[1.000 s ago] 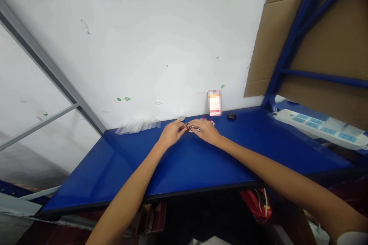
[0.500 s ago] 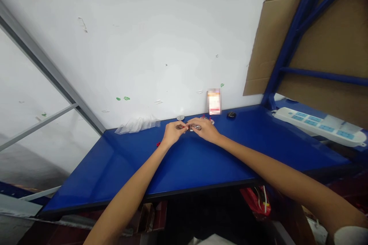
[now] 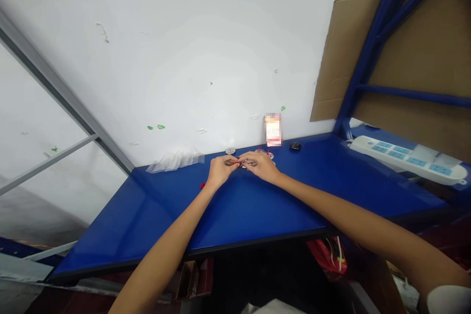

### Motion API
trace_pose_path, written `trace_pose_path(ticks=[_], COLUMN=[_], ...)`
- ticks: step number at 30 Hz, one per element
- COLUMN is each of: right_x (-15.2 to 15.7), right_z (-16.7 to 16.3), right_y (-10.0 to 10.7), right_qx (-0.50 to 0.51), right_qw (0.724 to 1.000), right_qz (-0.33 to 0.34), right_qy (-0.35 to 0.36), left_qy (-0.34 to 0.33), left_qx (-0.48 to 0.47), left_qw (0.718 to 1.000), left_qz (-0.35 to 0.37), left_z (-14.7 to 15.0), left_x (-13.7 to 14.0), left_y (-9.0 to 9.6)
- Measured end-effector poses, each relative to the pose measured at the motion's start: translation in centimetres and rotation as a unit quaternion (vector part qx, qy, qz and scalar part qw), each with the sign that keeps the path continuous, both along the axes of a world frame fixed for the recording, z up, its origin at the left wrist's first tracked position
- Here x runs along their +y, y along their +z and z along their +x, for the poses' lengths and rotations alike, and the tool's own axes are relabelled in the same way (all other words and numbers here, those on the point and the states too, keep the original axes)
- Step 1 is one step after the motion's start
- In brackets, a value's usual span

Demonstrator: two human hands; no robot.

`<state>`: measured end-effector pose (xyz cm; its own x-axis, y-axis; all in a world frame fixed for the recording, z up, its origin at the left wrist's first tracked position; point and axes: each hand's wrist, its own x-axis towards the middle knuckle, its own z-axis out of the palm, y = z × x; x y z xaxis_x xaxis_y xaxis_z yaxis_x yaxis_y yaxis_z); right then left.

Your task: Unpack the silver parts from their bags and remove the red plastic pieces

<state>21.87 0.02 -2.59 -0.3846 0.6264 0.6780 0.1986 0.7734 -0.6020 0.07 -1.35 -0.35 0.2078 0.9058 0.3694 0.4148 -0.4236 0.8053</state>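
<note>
Over the back of the blue table, my left hand [image 3: 221, 170] and my right hand [image 3: 262, 164] meet with fingertips nearly touching. A thin red cord [image 3: 236, 162] runs between them, pinched by my left fingers. My right fingers are closed at the cord's other end, where small pale and dark bits show, too small to name. Behind my right hand lie pale round discs [image 3: 271, 155] with red bits on them, partly hidden by the fingers. Another pale grey disc [image 3: 230, 150] rests near the wall. Beside my left wrist sits a small red bundle [image 3: 202, 185].
Clear plastic bags [image 3: 175, 160] lie at the back left of the blue table [image 3: 253, 211]. A blurred card [image 3: 273, 130] leans on the wall, with a small black object [image 3: 295, 146] to its right. Further right is a white power strip [image 3: 405, 157]. A blue frame post [image 3: 362, 64] rises there.
More of the red cord shows between my fingertips now. Both hands stay in nearly the same place, and the view has shifted slightly.
</note>
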Motion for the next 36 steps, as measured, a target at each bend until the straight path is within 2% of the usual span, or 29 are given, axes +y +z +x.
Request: trace_pose_path(ticks=[7,15,19,23,25,30,36], right_x=[0.2,0.2,-0.1,-1.2,-1.9,-2.6,-1.7], right_z=[0.0,0.5,0.5,0.1,0.0,0.1,0.7], right_y=[-0.2,0.2,0.5,1.8,2.7,4.2,3.9], right_qx=[-0.024,-0.038,-0.024,0.050,0.073,0.056,0.034], right_qw=[1.000,0.996,0.998,0.999,0.997,0.998,0.997], right_qz=[0.018,0.075,0.049,-0.014,-0.009,0.042,0.062], right_qy=[-0.007,-0.002,0.011,0.008,-0.011,-0.009,0.012], left_qy=[0.009,-0.004,0.008,-0.044,-0.066,-0.068,-0.086], left_qx=[0.061,0.052,-0.020,-0.170,-0.211,-0.224,-0.229], left_qw=[0.998,0.998,0.999,0.980,0.969,0.965,0.961], left_qz=[0.029,0.034,-0.025,-0.091,-0.108,-0.119,-0.133], left_z=[0.0,-0.1,0.2,0.6,0.7,0.6,0.2], left_x=[0.0,-0.5,-0.3,-0.3,-0.4,-0.6,-0.4], left_y=[0.0,0.5,0.4,0.1,0.0,0.4,0.5])
